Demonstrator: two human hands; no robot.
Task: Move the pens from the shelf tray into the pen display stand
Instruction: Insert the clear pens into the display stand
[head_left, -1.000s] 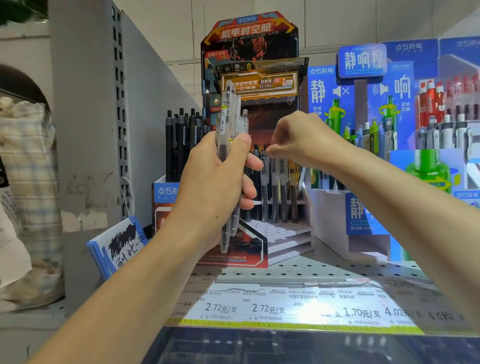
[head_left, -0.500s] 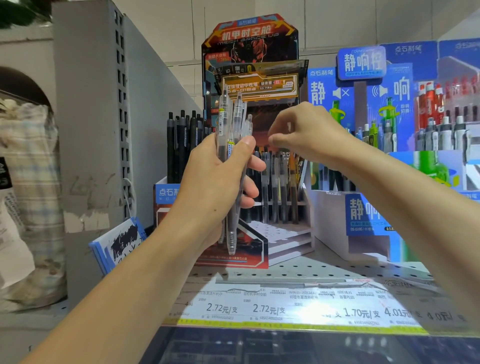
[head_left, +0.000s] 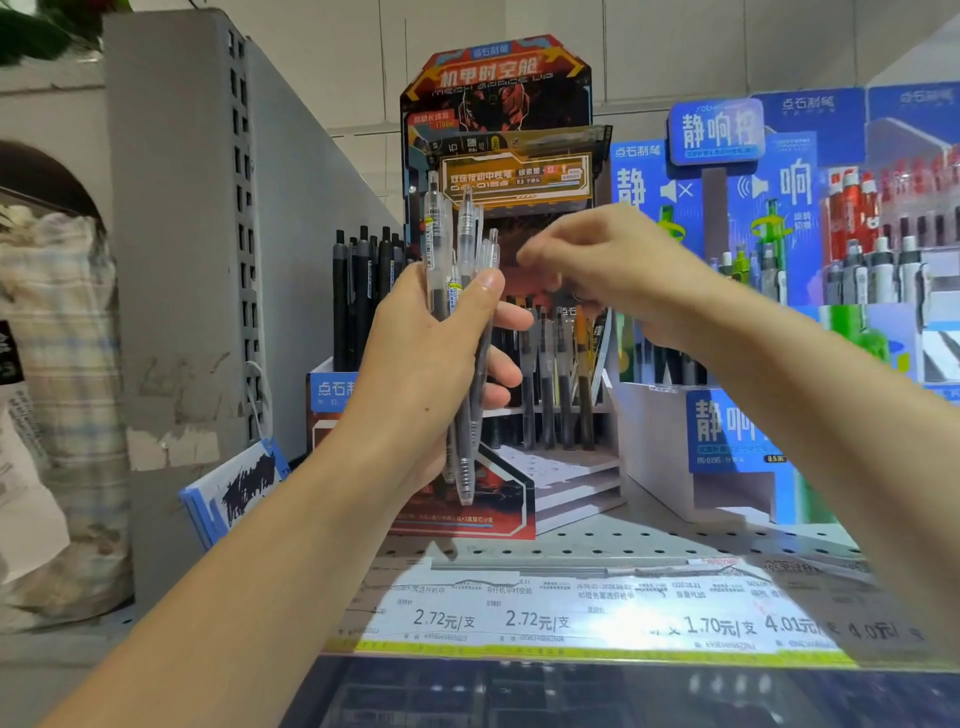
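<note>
Left hand raised before stand, grip closed round bunch of clear pens, thumb pressed across barrels, fingers curled behind. Pens held near upright, clicker ends up, tips down past heel of hand, in front of stand's lower red panel. Right hand hovering just right of pen tops, apart from them, blurred; fingers bent inward; cannot tell whether anything pinched in that grip. Stand on perforated shelf, stepped white tiers at its base, row of dark pens upright in back tier, below right hand. Black pens standing in box at stand's left. Blue display at right, touching or just beside stand. Price labels along shelf front. Blue-edged notepad leaning at left, near grey upright.
</note>
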